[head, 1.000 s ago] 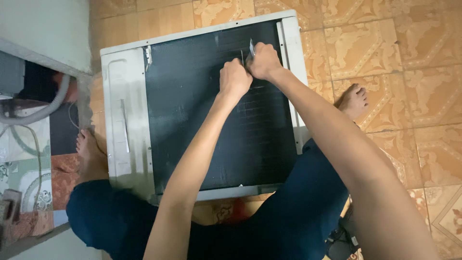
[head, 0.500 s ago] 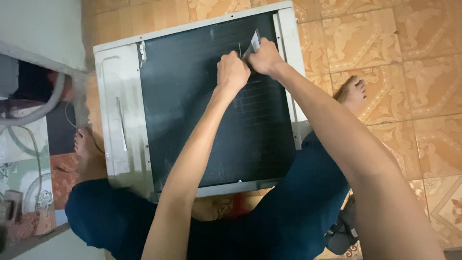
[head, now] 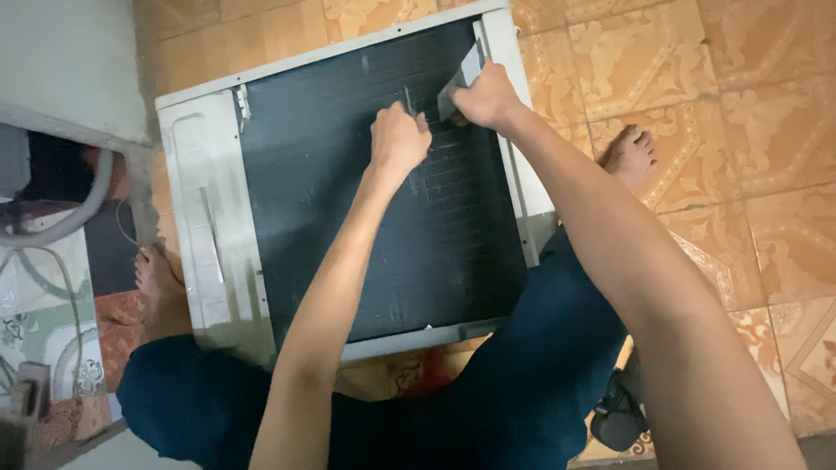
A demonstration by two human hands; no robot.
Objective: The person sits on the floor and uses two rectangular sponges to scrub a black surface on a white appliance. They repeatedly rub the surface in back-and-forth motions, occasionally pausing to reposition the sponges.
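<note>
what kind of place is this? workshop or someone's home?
Probably a home, not a workshop. The air-conditioner unit lies flat on a patterned tile floor, the person sits barefoot around it, and there is no bench. Both hands work on its dark fin panel.

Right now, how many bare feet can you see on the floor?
2. One bare foot rests on the orange patterned floor tiles right of the white-framed dark finned panel. The other bare foot lies left of it, partly hidden by the dark blue trouser leg.
</note>
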